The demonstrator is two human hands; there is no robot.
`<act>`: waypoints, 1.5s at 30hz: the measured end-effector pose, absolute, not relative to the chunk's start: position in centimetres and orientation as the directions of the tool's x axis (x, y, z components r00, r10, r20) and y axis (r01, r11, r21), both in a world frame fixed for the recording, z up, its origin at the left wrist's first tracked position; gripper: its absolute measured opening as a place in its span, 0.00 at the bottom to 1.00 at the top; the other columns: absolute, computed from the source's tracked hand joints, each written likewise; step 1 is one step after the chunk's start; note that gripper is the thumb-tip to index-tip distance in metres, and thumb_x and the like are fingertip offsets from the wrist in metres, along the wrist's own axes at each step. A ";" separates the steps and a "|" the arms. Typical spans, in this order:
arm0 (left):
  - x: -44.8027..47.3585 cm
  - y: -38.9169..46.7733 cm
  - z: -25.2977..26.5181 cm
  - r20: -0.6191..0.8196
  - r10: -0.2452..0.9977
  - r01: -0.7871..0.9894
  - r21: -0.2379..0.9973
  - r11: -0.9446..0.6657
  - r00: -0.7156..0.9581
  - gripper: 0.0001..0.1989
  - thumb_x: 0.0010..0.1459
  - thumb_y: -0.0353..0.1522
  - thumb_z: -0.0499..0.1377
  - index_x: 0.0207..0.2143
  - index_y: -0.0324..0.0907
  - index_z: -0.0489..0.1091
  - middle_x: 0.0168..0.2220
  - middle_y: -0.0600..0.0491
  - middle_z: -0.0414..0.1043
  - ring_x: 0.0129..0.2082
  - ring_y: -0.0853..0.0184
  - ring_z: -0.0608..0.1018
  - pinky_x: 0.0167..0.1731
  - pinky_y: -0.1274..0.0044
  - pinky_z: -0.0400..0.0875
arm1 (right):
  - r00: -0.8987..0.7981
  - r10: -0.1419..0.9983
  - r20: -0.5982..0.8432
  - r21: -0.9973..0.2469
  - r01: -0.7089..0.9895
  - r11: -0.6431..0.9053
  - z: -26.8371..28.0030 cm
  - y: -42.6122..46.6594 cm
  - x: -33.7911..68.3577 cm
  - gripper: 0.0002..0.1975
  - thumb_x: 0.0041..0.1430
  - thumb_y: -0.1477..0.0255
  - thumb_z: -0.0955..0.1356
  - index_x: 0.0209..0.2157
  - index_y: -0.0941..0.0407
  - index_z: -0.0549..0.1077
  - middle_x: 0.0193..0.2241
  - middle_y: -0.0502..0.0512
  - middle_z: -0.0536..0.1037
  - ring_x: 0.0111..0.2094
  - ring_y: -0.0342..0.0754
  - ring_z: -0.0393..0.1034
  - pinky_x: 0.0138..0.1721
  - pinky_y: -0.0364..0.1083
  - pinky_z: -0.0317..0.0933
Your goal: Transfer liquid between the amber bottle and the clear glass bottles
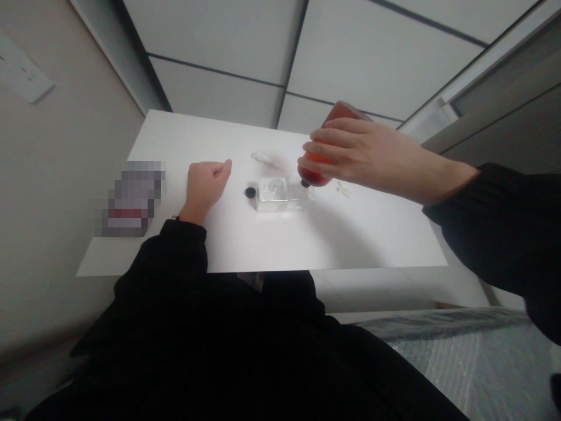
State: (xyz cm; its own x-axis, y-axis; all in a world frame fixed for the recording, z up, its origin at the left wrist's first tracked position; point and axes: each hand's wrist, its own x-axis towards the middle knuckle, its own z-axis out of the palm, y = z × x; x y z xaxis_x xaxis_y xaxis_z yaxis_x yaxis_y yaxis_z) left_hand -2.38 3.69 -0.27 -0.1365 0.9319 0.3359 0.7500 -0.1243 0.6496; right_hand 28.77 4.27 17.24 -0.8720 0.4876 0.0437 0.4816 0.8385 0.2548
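Observation:
My right hand (350, 151) is wrapped round a red bottle (319, 175) with reddish-orange content. The bottle is tilted, its dark narrow tip pointing down and left above the right part of a clear rectangular container (272, 202). Whether anything comes out of the tip I cannot tell. Just left of the container, a small black cap (250, 192) lies on the white table (263, 245). My left hand (205, 186) rests on the table left of the cap, curled into a loose fist with the thumb on top. Nothing shows in it.
A clear, blurred item (263, 156) lies behind the container. Small pale bits (344, 189) are to the right, below my right hand. A box-like item (131, 199), pixelated, stands at the table's left edge. White panels (219, 41) rise behind the table; a wall (39, 175) is on the left.

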 end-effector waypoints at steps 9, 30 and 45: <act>-2.4 3.7 -0.3 0.340 0.931 0.756 0.642 -0.125 -0.135 0.30 0.68 0.34 0.57 0.19 0.44 0.41 0.20 0.60 0.37 0.22 0.74 0.49 0.30 0.71 0.42 | -0.913 0.405 -0.045 0.240 0.384 0.892 17.2 4.9 30.0 0.27 0.80 0.71 0.47 0.64 0.52 0.68 0.63 0.48 0.72 0.69 0.53 0.63 0.73 0.62 0.60; -3.3 3.3 -0.7 0.343 0.938 0.722 0.660 -0.206 -0.046 0.16 0.66 0.41 0.54 0.26 0.44 0.64 0.22 0.58 0.58 0.25 0.69 0.62 0.29 0.75 0.57 | -0.224 0.835 0.502 -0.566 0.645 0.514 3.7 1.3 37.7 0.45 0.52 0.55 0.80 0.67 0.52 0.66 0.65 0.63 0.72 0.65 0.63 0.69 0.67 0.65 0.65; -2.7 2.9 0.1 0.140 0.910 0.803 0.432 -0.410 0.390 0.21 0.63 0.39 0.57 0.53 0.39 0.76 0.48 0.43 0.79 0.48 0.55 0.80 0.55 0.61 0.75 | 0.000 0.953 0.303 -0.907 0.308 0.288 -2.7 0.9 34.7 0.45 0.49 0.58 0.79 0.66 0.52 0.64 0.62 0.63 0.73 0.64 0.61 0.69 0.69 0.64 0.60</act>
